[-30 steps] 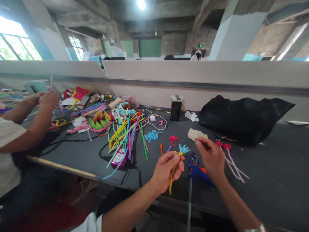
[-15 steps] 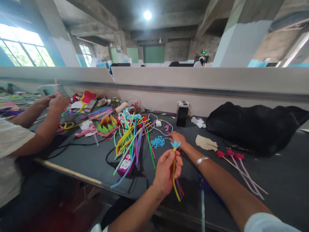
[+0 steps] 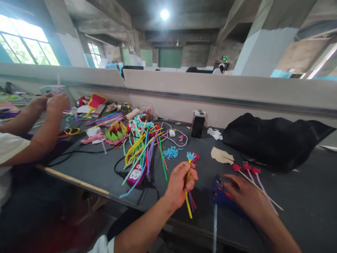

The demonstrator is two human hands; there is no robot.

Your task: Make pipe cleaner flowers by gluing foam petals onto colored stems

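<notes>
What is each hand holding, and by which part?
Left hand pinches the yellow stem just below its blue tuft. Right hand, blurred, is at the blue glue gun; grip unclear.

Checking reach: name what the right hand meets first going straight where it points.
Most likely the blue glue gun, just ahead of the right hand; blur hides whether they already touch.

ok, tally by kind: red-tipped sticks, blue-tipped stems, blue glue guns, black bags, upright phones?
Red-tipped sticks: 3
Blue-tipped stem, in the left hand: 1
Blue glue gun: 1
Black bag: 1
Upright phone: 1
Total: 7
</notes>
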